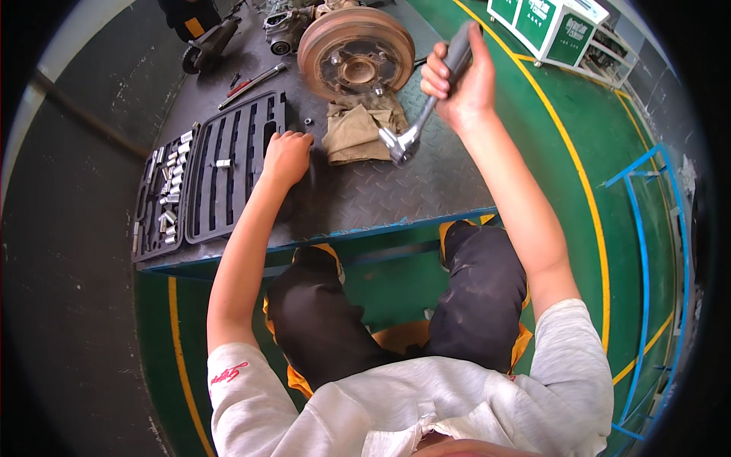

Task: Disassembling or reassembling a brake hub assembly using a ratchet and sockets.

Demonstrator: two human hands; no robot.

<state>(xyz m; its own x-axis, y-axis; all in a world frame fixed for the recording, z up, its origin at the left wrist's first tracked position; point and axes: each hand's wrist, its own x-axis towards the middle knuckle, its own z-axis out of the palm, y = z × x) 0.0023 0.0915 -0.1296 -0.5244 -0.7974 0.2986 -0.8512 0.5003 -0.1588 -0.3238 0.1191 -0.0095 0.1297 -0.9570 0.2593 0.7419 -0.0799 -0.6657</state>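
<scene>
Grey shirt (457,396), near side of folded cloth (356,135). Ratchet (425,116), right of cloth: handle (458,57) clamped in right hand (468,91), head (405,145) slanting clothward. Left hand (288,158), left of cloth, beside socket case (215,186); grip cannot be told.

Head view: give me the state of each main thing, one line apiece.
Right hand, closed around the ratchet
Ratchet, held by its handle
Left hand, at the socket case's edge, fingers bent; grip unclear
Socket case, lying open
Sockets, jumbled in the case's left half
Cloth, folded and rumpled
Drum, rusty
</scene>
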